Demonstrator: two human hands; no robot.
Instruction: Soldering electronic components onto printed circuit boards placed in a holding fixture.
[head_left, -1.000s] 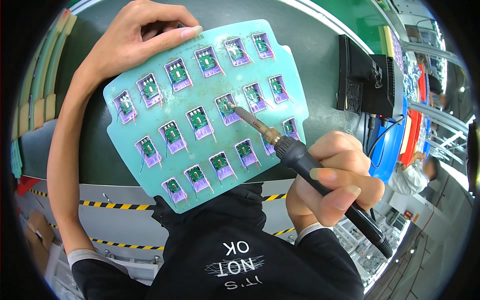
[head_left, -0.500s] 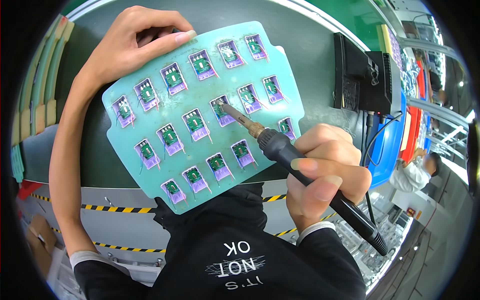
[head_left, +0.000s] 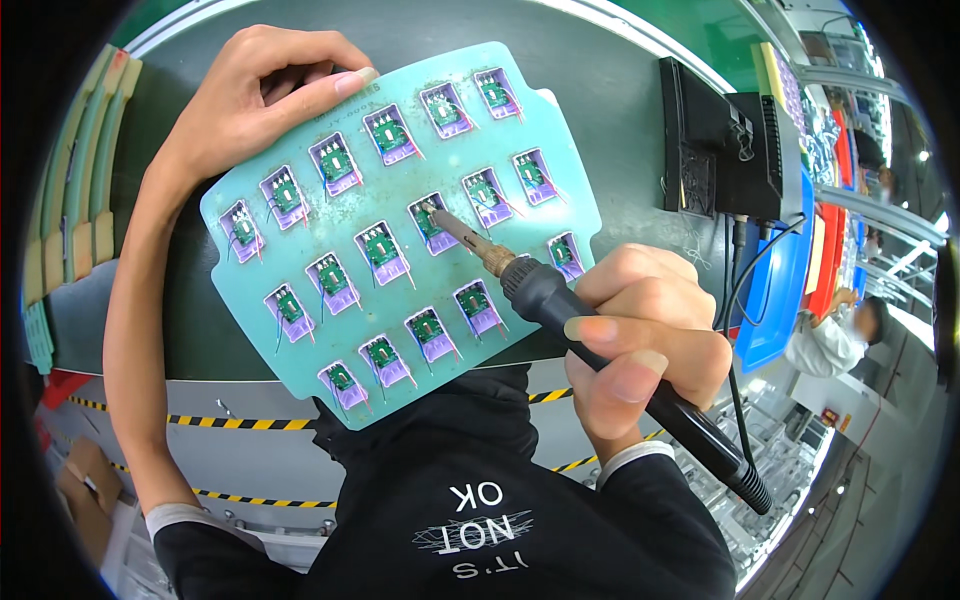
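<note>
1. Teal flat plate with notched corners [head_left: 455, 155]: located in front of the person, set aslant over the dark green table [head_left: 610, 150]. Its near end overhangs the table's front edge; contact beneath cannot be determined.
2. Plate contents: slanting rows of small purple plastic housings, each with a green circuit board and thin coloured wires.
3. Black-handled soldering iron with metal barrel [head_left: 535, 292]: points up and left, tip at the green board in a middle-row housing [head_left: 432, 235]. Exact contact cannot be confirmed.
4. Right hand [head_left: 650, 330]: gripping the iron's handle, fingers curled, thumb pressed along it.
5. Left hand [head_left: 270, 95]: gripping the plate's far-left edge, thumb flat on top, other fingers bent and partly hidden. Forearm rises along the left side, wrist turned inward.
6. Right of plate: black box-shaped unit [head_left: 760, 160]; blue plastic bin [head_left: 775, 310] beyond.
</note>
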